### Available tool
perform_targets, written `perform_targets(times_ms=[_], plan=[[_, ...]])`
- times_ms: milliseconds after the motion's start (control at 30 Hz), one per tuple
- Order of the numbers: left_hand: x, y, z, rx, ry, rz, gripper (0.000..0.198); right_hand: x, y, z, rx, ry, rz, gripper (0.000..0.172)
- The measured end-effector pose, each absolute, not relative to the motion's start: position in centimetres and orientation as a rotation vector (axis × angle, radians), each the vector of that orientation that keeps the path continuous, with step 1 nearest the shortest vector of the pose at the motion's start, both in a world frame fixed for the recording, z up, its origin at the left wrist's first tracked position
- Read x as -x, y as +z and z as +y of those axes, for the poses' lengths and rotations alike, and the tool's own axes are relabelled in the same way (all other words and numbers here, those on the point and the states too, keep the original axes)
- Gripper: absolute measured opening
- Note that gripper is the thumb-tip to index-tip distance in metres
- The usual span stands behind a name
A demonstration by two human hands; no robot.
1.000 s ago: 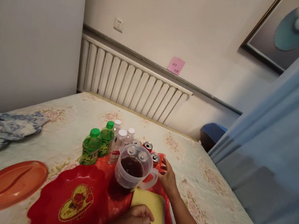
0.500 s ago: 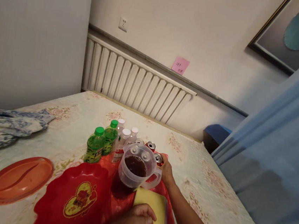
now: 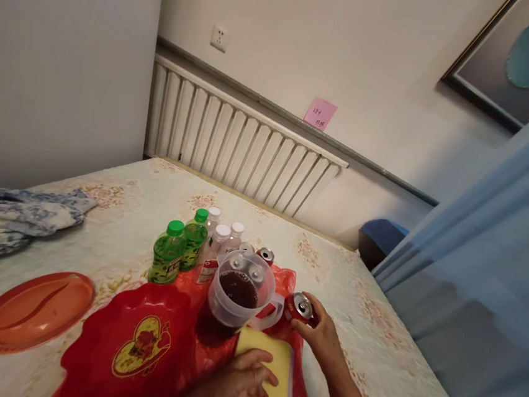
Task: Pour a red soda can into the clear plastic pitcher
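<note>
Lower centre-right: right hand (image 3: 322, 336) gripped red can (image 3: 299, 307), just beside jug (image 3: 223, 306) handle. Left hand (image 3: 237, 390) lay open-fingered on yellow pad (image 3: 278, 357). Likely pick-up stage; can needs clearing the handle.

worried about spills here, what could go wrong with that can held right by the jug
1. The right hand holds the red can tilted beside the open jug of dark drink; a knock on its handle might tip it.
2. If the can is open, which I cannot tell, it could dribble onto the floral cover.
</note>
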State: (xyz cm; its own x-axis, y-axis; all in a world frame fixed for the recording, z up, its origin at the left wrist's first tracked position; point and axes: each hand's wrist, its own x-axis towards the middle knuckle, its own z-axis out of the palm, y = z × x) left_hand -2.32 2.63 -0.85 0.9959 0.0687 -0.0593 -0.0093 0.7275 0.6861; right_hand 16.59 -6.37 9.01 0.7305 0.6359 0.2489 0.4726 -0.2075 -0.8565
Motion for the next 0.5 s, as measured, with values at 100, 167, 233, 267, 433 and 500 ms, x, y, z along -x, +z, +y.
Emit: perform_targets(times_ms=[100,167,233,267,433,500], plan=[[2.3,-0.9,2.6,-0.718,0.072,0.066,0.055,-15.2,9.3,-8.9,1.774,0.332,-0.886,0.065],[2.4,-0.5,2.6,-0.729,0.089,0.03,0.05,-14.4,9.2,-10.3,1.72,0.394,-0.87,0.068],[2.7,0.2,2.7,-0.757,0.106,-0.002,0.048,-13.6,9.0,-11.5,1.684,0.423,-0.843,0.072],[2.9,0.5,2.8,-0.774,0.117,-0.016,0.047,-13.2,9.0,-12.0,1.674,0.43,-0.837,0.073],[3.3,0.9,3.0,-0.8,0.124,-0.146,0.049,-11.1,9.9,-13.0,1.665,0.524,-0.903,0.078],[3.3,0.9,3.0,-0.772,0.108,-0.173,0.053,-10.4,10.1,-13.0,1.683,0.568,-0.961,0.079]])
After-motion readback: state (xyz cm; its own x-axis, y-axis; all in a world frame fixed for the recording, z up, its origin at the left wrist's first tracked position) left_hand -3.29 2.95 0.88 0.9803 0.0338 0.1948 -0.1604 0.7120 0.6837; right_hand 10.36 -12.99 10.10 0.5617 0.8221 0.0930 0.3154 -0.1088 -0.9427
